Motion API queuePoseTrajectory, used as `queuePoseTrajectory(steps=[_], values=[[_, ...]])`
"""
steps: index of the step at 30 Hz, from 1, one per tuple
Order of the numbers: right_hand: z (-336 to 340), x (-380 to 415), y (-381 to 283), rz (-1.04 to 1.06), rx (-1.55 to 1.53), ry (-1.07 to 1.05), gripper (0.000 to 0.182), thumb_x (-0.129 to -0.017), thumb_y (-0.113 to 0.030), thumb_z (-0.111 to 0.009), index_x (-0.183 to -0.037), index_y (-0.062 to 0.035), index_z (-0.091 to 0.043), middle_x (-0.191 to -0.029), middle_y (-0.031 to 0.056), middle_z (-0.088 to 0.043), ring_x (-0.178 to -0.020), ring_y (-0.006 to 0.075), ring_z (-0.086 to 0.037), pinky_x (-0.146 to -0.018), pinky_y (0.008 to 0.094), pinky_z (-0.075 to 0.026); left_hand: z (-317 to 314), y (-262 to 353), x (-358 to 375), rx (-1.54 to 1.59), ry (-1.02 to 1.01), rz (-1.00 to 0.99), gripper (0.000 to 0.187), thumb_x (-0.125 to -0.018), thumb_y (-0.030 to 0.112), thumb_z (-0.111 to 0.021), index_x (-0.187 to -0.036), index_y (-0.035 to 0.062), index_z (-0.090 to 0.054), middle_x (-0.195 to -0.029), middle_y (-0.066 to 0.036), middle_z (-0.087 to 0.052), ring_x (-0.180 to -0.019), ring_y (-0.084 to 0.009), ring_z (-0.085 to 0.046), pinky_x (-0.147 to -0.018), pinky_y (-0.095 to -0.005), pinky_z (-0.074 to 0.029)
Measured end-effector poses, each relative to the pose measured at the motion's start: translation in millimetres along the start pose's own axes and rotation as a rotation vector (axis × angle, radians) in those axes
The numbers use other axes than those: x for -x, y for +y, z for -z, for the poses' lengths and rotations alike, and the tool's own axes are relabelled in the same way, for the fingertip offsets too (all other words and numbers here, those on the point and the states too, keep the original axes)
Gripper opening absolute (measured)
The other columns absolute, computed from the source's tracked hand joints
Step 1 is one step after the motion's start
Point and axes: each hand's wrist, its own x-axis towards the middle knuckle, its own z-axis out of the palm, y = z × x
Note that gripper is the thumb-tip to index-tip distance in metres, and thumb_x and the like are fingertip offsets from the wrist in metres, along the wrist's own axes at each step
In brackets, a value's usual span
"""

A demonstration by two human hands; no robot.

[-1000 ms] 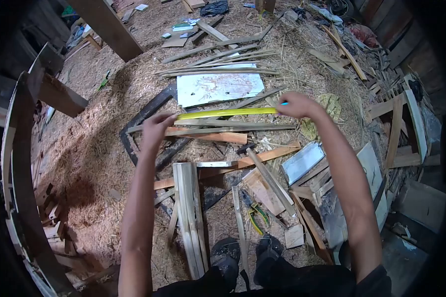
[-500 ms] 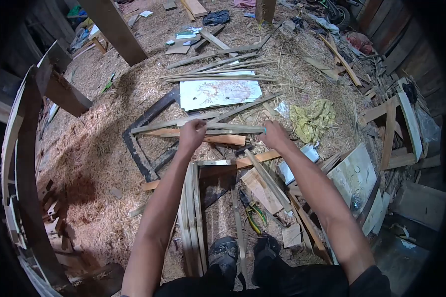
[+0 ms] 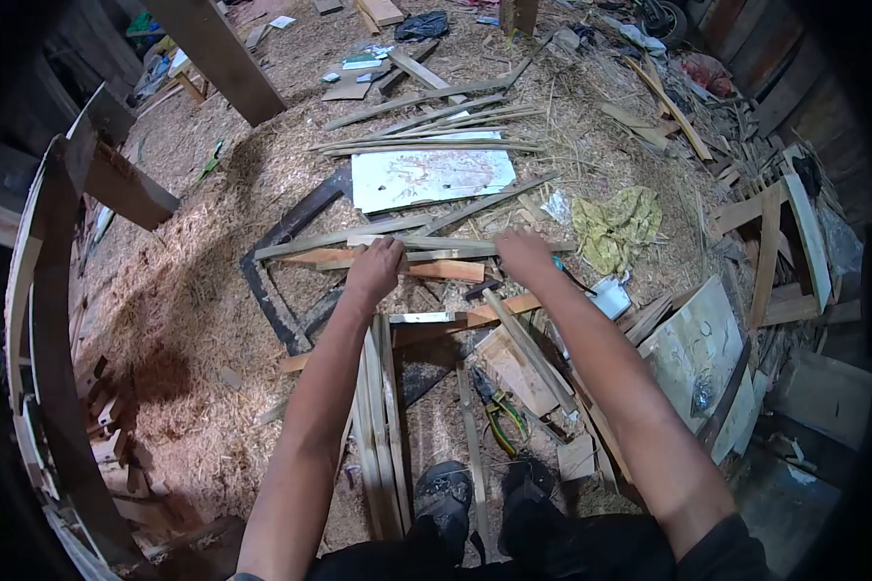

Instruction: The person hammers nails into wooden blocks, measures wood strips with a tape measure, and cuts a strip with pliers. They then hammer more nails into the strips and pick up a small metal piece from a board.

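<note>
My left hand (image 3: 376, 266) is curled closed on the slats (image 3: 451, 246), which lie crosswise between my hands, nearer than the white board (image 3: 431, 179). My right hand (image 3: 525, 255) bends over them farther right; I cannot tell whether its fingers close on anything. The yellow cloth (image 3: 618, 228) lies to its right, the pliers (image 3: 504, 426) nearer me.

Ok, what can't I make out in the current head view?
In the head view:
- Left hand: palm side, hidden by the hand's back.
- Right hand: likewise hidden underneath.
- Wheel: cut off by the top edge.
- White board: stains too small to identify.
</note>
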Motion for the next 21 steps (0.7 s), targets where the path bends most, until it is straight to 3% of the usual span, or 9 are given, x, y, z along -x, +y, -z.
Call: queuePoseTrajectory(steps=[2,7,9,11,14,16,17,18,21], values=[[-23,-14,-3,0.067,0.125,0.024,0.022,-0.089,-0.012,-0.063,-0.108,-0.0005,-0.065,-0.120,0.0169,-0.064,-0.107,0.0383,-0.066,-0.087,0.0450,-0.055,0,-4,-1,0.004,0.004,-0.044,0.016,-0.090,0.010,-0.060,-0.106,0.0098,-0.060,-0.107,-0.013,-0.064,-0.106,-0.0351,-0.060,-0.088,-0.0507,-0.045],[9,-18,5,-0.012,-0.261,0.018,0.012,-0.090,-0.010,-0.061,-0.097,-0.0056,-0.070,-0.098,0.0166,-0.071,-0.089,0.0350,-0.070,-0.079,0.0453,-0.055,37,-13,-14,0.076,0.142,0.052,0.009,-0.090,0.010,-0.058,-0.095,0.0094,-0.065,-0.101,-0.011,-0.066,-0.108,-0.0316,-0.061,-0.091,-0.0483,-0.045],[42,-2,-4,0.018,-0.437,0.049,0.011,-0.089,-0.011,-0.065,-0.094,-0.0056,-0.073,-0.090,0.0170,-0.071,-0.084,0.0343,-0.070,-0.077,0.0444,-0.054,79,-4,-13,-0.004,0.421,0.004,0.010,-0.092,0.011,-0.060,-0.094,0.0094,-0.069,-0.101,-0.011,-0.069,-0.113,-0.0337,-0.059,-0.098,-0.0527,-0.041],[70,11,-19,0.092,-0.526,0.177,0.012,-0.088,-0.014,-0.068,-0.091,-0.0045,-0.074,-0.084,0.0171,-0.072,-0.079,0.0341,-0.070,-0.076,0.0431,-0.054,92,-14,-26,0.058,0.676,-0.043,0.012,-0.093,0.013,-0.063,-0.101,0.0105,-0.072,-0.114,-0.013,-0.070,-0.126,-0.0362,-0.055,-0.109,-0.0554,-0.034],[94,29,-47,-0.028,-0.831,0.081,0.017,-0.088,-0.018,-0.074,-0.099,-0.0050,-0.077,-0.083,0.0109,-0.075,-0.072,0.0218,-0.069,-0.070,0.0374,-0.055,124,-2,-35,0.195,0.724,0.071,0.015,-0.095,0.012,-0.064,-0.109,0.0102,-0.072,-0.139,-0.019,-0.059,-0.143,-0.0362,-0.042,-0.119,-0.0485,-0.028],[97,49,-62,-0.062,-0.900,0.071,0.017,-0.090,-0.016,-0.074,-0.102,-0.0038,-0.077,-0.083,0.0055,-0.076,-0.072,0.0120,-0.069,-0.069,0.0307,-0.056,130,10,-33,0.351,0.745,0.073,0.017,-0.096,0.015,-0.065,-0.110,0.0100,-0.072,-0.147,-0.017,-0.052,-0.145,-0.0372,-0.038,-0.121,-0.0499,-0.026],[90,56,-66,-0.009,-1.021,0.073,0.019,-0.091,-0.015,-0.074,-0.104,-0.0018,-0.076,-0.084,0.0058,-0.075,-0.073,0.0118,-0.069,-0.069,0.0293,-0.056,132,16,-31,0.428,0.755,0.076,0.018,-0.096,0.017,-0.065,-0.110,0.0098,-0.073,-0.151,-0.016,-0.049,-0.146,-0.0378,-0.036,-0.121,-0.0505,-0.025],[73,61,-69,0.043,-1.141,0.069,0.020,-0.092,-0.015,-0.073,-0.106,0.0003,-0.075,-0.086,0.0060,-0.075,-0.074,0.0116,-0.069,-0.069,0.0279,-0.055,133,24,-28,0.525,0.773,0.020,0.032,-0.095,0.013,-0.067,-0.127,0.0086,-0.065,-0.156,-0.022,-0.039,-0.148,-0.0372,-0.032,-0.120,-0.0472,-0.031],[61,91,-81,0.050,-1.409,-0.021,0.024,-0.095,-0.015,-0.071,-0.108,0.0045,-0.073,-0.090,0.0076,-0.074,-0.080,0.0113,-0.069,-0.072,0.0259,-0.055,137,73,-19,0.782,1.006,0.209,0.053,-0.094,0.008,-0.068,-0.143,0.0023,-0.049,-0.156,-0.027,-0.034,-0.148,-0.0368,-0.031,-0.119,-0.0461,-0.033]])
